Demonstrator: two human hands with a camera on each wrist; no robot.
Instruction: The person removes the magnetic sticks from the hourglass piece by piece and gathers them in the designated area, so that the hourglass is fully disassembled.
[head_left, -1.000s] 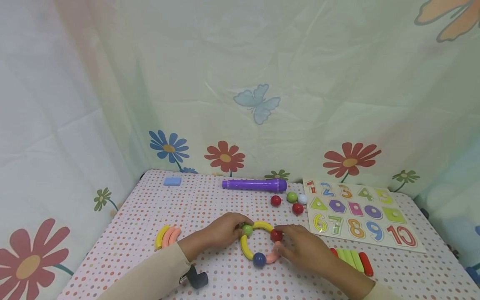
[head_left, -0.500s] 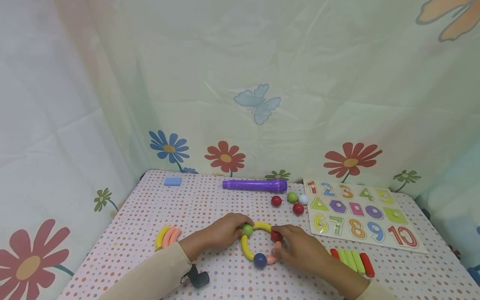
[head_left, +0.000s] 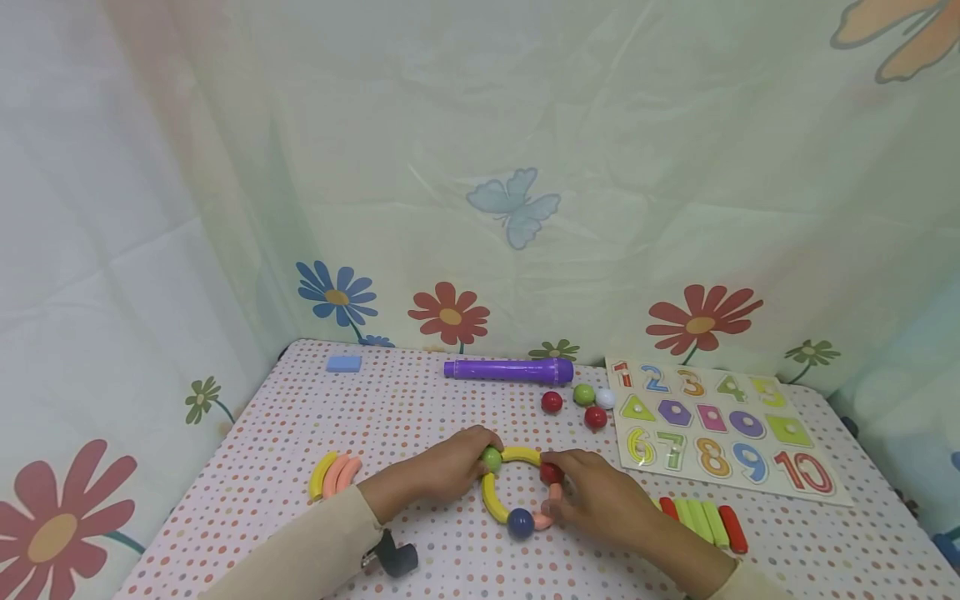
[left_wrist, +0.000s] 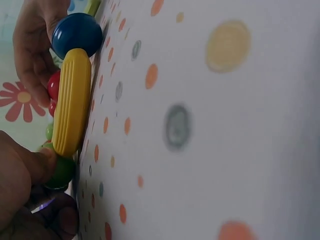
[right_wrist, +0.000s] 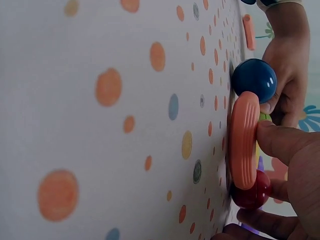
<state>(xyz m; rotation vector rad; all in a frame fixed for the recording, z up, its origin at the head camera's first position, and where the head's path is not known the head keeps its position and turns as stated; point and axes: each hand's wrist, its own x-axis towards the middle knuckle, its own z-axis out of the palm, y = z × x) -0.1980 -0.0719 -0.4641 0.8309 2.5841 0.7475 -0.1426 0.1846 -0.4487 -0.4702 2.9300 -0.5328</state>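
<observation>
A ring of magnetic balls and curved sticks lies on the dotted tablecloth. My left hand [head_left: 455,464] pinches its green ball [head_left: 492,459] between thumb and fingers. At the ring's right side, my right hand [head_left: 604,497] grips the red ball [head_left: 551,472]; its thumb presses on the pink curved stick [right_wrist: 243,142], partly hidden in the head view. A yellow curved stick [head_left: 521,454] spans the top between green and red balls. Another yellow curved stick [left_wrist: 72,102] runs from the green ball to the blue ball [head_left: 521,523], which sits at the front beside the pink stick.
Yellow and pink curved sticks [head_left: 348,472] lie left. Loose balls [head_left: 596,417] and a purple tube [head_left: 510,370] lie behind the ring. A number puzzle board [head_left: 726,429] and red and green sticks [head_left: 702,522] are on the right. A blue block [head_left: 343,364] is back left.
My right fingers have moved slightly left and cover more of the red ball and pink stick. My left hand keeps its hold on the green ball, with only a tiny shift left.
</observation>
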